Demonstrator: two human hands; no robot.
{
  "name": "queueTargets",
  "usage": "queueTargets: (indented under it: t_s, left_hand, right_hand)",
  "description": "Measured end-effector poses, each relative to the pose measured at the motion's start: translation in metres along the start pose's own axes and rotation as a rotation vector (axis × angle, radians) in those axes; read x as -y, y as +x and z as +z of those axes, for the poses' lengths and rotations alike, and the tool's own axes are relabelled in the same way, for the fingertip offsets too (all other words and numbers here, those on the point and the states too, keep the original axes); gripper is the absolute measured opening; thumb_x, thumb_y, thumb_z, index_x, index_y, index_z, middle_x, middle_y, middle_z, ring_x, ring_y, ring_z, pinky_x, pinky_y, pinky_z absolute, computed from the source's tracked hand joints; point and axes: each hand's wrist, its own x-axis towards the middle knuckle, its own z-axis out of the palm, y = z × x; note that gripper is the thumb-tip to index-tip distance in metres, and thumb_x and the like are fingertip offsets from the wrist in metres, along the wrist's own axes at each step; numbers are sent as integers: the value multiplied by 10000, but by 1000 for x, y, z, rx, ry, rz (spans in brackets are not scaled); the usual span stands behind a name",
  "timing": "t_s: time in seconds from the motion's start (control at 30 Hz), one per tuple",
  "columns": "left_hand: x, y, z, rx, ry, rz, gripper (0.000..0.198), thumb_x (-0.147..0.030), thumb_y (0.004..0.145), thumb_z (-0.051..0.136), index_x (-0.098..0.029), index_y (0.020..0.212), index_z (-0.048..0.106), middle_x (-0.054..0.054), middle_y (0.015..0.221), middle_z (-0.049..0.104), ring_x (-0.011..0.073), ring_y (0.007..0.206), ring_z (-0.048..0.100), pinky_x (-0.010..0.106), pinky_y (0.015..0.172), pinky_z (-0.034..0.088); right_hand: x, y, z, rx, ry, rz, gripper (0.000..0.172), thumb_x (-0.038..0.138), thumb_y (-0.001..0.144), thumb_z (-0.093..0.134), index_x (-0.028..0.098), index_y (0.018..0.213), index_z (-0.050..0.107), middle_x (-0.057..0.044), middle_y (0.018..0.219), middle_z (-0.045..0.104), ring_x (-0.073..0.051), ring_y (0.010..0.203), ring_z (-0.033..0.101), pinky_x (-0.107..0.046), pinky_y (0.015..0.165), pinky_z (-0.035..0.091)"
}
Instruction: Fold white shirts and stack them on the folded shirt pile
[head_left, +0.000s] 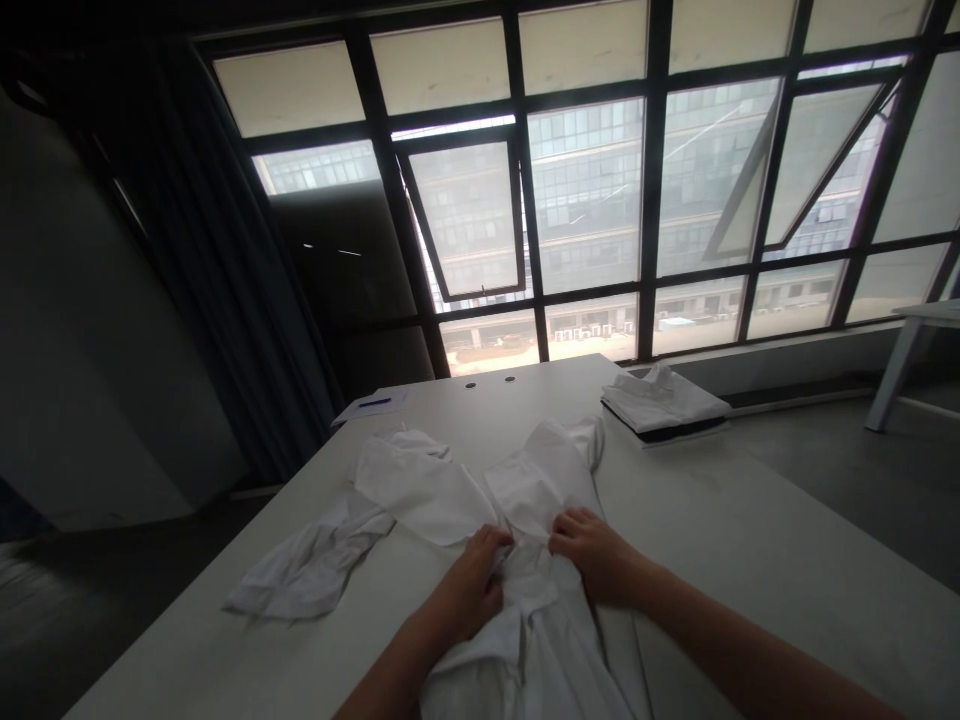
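Note:
A crumpled white shirt (pixel 420 485) lies spread over the table in front of me, one sleeve (pixel 307 565) stretched out to the left. Its near part trails down toward me between my arms. My left hand (pixel 480 580) has its fingers curled on the fabric near the middle. Across from it, my right hand (pixel 589 550) pinches the cloth on the right side, a short way from the left. Both fingertips are partly lost in the folds.
On the white table (pixel 750 560), a folded stack of white cloth (pixel 664 400) with a dark layer beneath sits at the right edge. Paper with a blue pen (pixel 375 402) lies at the far left corner. Beyond are windows (pixel 585 190), a dark curtain (pixel 225 280) and another table (pixel 892 370).

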Motion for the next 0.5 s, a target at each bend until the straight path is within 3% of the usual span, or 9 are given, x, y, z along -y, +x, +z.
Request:
queueTargets:
  t_s: [0.17, 0.33, 0.4, 0.5]
  left_hand:
    - [43, 1, -30, 8, 221, -167, 611, 21, 703, 471, -278, 1179, 713, 27, 1295, 662, 196, 1234, 574, 324, 1106, 391]
    - [68, -6, -61, 44, 531, -380, 471, -110, 869, 505, -331, 1231, 709, -9, 1352, 664, 211, 1269, 582, 376, 1103, 396]
    - [66, -9, -68, 30, 610, -442, 435, -128, 898, 489, -312, 1222, 715, 21, 1371, 651, 264, 1300, 555, 468, 1120, 365]
    - [52, -13, -69, -5, 675, -484, 401, -141, 909, 486, -233, 1226, 712, 107, 1405, 615, 362, 1368, 467, 612, 1149, 247]
  right_hand:
    - [-28, -3, -18, -183, -151, 328, 221, 170, 773, 591, 207, 980, 658, -108, 1168, 605, -267, 1082, 504, -384, 925, 343]
    - [-44, -8, -57, -234, -321, 479, 131, 209, 822, 585, 208, 901, 691, -115, 1223, 613, -288, 1163, 491, -407, 939, 339]
    - [-45, -8, -74, -201, -350, 496, 130, 201, 812, 585, 199, 872, 700, -118, 1184, 640, -289, 1134, 523, -401, 919, 356]
    - [-35, -11, -94, 9, -259, 452, 132, 188, 782, 577, 201, 790, 708, -98, 955, 710, -253, 936, 618, -350, 802, 401]
